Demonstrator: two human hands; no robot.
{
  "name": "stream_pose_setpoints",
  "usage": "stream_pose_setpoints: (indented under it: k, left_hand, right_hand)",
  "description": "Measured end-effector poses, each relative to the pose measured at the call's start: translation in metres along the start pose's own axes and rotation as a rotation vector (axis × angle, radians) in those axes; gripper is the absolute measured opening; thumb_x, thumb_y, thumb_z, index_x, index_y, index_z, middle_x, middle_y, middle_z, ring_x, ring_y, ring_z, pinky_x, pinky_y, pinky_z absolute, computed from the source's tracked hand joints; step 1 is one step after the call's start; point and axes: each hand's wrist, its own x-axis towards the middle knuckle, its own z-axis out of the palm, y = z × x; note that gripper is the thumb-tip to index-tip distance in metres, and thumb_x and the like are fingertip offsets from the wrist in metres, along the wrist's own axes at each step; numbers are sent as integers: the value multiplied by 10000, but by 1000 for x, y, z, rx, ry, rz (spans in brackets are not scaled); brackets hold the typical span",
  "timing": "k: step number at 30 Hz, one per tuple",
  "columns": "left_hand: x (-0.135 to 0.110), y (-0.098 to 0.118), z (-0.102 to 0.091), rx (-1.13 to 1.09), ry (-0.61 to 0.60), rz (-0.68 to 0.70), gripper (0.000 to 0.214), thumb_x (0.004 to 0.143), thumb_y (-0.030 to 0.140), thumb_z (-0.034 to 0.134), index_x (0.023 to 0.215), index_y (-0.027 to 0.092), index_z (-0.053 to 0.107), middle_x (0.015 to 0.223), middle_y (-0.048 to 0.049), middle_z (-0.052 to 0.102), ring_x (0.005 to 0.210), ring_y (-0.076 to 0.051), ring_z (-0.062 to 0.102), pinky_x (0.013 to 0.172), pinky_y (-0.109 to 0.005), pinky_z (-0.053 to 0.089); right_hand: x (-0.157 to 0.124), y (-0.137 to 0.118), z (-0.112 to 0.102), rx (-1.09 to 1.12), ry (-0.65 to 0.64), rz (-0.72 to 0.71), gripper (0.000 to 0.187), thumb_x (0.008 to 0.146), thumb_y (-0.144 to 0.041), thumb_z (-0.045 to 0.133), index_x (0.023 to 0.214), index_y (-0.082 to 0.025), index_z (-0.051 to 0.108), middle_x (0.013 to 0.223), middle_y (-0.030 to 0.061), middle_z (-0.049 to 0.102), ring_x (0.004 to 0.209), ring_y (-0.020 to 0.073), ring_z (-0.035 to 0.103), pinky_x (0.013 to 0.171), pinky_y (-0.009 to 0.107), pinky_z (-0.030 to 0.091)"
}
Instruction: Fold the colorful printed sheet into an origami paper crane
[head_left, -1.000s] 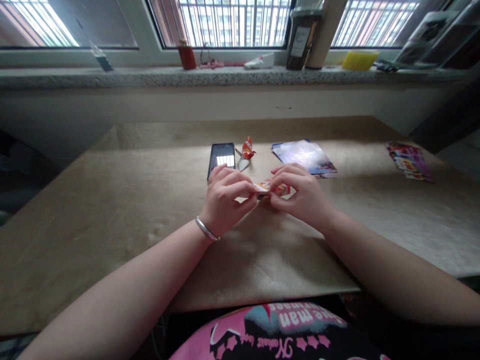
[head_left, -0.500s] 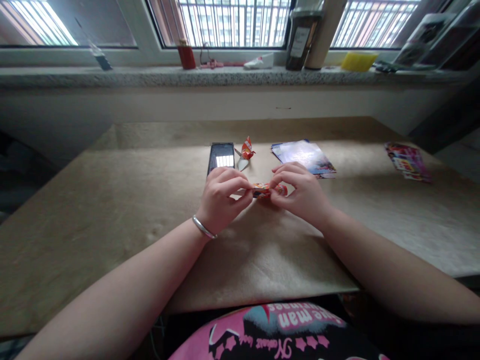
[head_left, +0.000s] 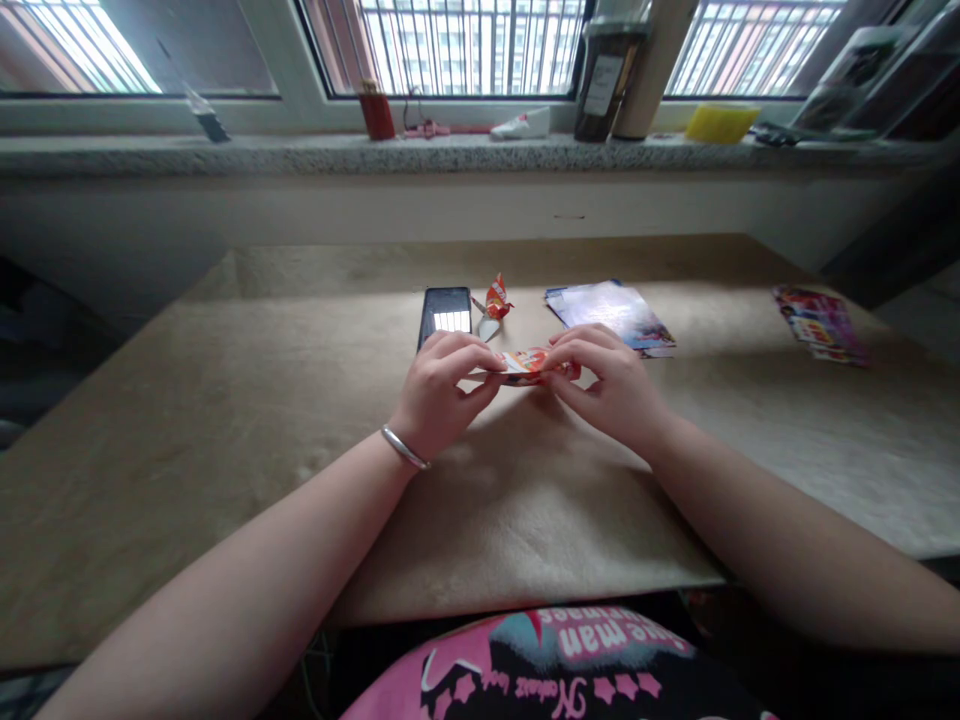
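Pinched a narrow wrapper of glossy orange, red and white printed film [head_left: 523, 362] near its two ends, with thumb and fingertips pressed together in the left hand [head_left: 448, 390] and right hand [head_left: 611, 385] alike, apparently to steady it from both sides. Held it low over the pale tan counter [head_left: 225, 450], in front of the body, probably for easy sight. Had a black rectangular phone [head_left: 445, 308], a crumpled red-orange wrapper scrap [head_left: 497, 298] and an overlapping stack of glossy blue-purple cards [head_left: 615, 312] just beyond, presumably out of the fingers' way. Could not make out any contents in the partly covered wrapper, nor in the tall dark jar [head_left: 598, 90] on the speckled stone sill [head_left: 300, 158].
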Motion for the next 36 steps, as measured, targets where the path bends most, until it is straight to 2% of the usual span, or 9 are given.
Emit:
stream_pose_setpoints:
  k: [5,12,21,24,26,28,32,36]
  left_hand:
    - [0,-1,0,-20,50,-37,49,789,217,630,767,181,656,787,-21,629,758,-130,573,743,-281,469]
    - [0,-3,-2,0,56,-54,75,799,250,634,778,194,679,775,-22,622,745,-135,564,722,-286,461]
    - [0,-4,-2,-8,69,-43,140,799,329,642,768,201,692,790,-28,602,743,-128,553,701,-269,453]
    - [1,-3,-5,92,107,-40,127,779,341,665,749,226,707,683,-1,573,645,-114,511,645,-256,413]
    - [2,0,-7,103,87,-34,107,788,312,659,741,226,703,538,38,535,535,-93,463,617,-243,392]
    - [2,2,-9,95,104,-63,80,786,289,662,780,223,706,490,53,539,498,-84,455,599,-230,393]
    - [1,4,-10,102,120,-61,81,787,261,653,828,222,710,631,30,670,550,-87,531,622,-225,429]
    - [1,5,-9,86,132,-81,91,794,259,644,837,206,705,773,-3,713,666,-110,606,682,-237,469]
  right_hand:
    - [0,4,-1,-58,19,19,73,773,-220,607,838,-220,640,826,45,628,775,181,566,719,331,467]
    - [0,6,0,-134,9,54,58,758,-246,635,806,-217,647,811,45,634,789,193,564,728,334,461]
    - [-1,7,-1,-125,12,55,66,792,-286,625,784,-231,659,795,37,641,785,186,559,731,333,455]
    - [-1,8,-2,-140,21,49,67,787,-292,632,810,-233,655,806,37,640,795,189,561,729,332,454]
    - [-1,9,-2,-153,23,48,81,784,-292,634,836,-232,649,815,39,640,798,192,565,736,339,455]
    - [-1,10,-2,-162,25,44,96,779,-282,636,858,-227,641,826,44,639,801,195,569,741,348,459]
    - [0,11,-2,-148,36,55,100,771,-260,630,865,-228,626,834,44,624,808,195,574,731,352,471]
    - [1,10,-2,-114,48,74,106,754,-234,633,859,-229,614,858,40,605,810,185,569,718,344,480]
